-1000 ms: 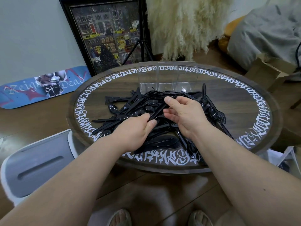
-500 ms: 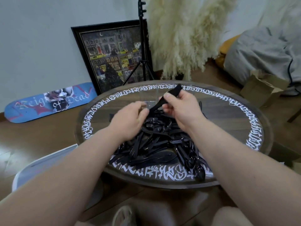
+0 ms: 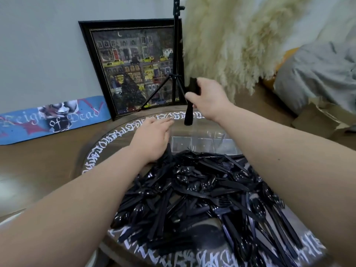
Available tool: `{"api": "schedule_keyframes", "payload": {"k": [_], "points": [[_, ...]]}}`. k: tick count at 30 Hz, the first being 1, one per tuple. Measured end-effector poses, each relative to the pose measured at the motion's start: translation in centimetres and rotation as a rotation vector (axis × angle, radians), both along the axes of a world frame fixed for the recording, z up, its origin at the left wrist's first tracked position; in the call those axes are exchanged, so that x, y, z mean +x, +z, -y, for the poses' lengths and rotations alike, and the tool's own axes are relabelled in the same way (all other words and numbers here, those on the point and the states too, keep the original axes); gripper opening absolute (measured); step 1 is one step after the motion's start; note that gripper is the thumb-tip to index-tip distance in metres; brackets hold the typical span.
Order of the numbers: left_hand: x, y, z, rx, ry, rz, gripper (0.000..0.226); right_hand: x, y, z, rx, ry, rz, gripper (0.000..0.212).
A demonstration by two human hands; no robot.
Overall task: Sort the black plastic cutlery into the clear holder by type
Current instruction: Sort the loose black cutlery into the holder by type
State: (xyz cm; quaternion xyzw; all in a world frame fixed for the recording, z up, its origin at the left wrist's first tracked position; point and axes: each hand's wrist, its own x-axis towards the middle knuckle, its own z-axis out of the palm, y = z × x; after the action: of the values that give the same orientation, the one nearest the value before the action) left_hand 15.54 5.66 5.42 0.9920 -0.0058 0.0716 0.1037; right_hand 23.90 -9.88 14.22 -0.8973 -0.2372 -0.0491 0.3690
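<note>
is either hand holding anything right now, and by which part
The right hand pinches a black cutlery piece near its upper end, the rest hanging down above the clear holder. Its type is too blurred to tell. The left hand holds nothing.

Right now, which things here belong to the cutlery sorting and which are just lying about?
Belongs:
cutlery pile
clear holder
black bundle gripped by the right hand
left hand, over the pile's edge

Lying about:
framed painting
skateboard deck
tripod
pampas grass
cardboard box
</note>
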Motion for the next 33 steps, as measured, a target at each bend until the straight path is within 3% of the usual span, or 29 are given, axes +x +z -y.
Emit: {"api": "schedule_keyframes", "payload": {"k": [4,8,18,26,33], "points": [[0.0,-0.8,-0.4,-0.048,-0.021,0.016,0.042,1.1,-2.1,-1.9,-0.252,0.068,-0.03,0.023],[-0.6,-1.2,-0.3,-0.12,-0.023,0.037,0.042,1.6,-4.4,-3.0,-0.31,0.063,-0.054,0.024],[-2.4,-0.4,0.7,-0.171,0.017,-0.005,0.048,-1.3,-4.4,-0.2,-0.195,0.005,-0.031,0.034],[-8.0,0.6,3.0,-0.194,0.006,0.026,0.047,-8.6,-4.9,5.1,-0.011,-0.026,-0.127,0.02],[-14.8,-1.2,6.0,-0.118,-0.094,-0.059,0.042,-16.9,-7.2,9.4,-0.18,0.023,-0.196,0.013]]}}
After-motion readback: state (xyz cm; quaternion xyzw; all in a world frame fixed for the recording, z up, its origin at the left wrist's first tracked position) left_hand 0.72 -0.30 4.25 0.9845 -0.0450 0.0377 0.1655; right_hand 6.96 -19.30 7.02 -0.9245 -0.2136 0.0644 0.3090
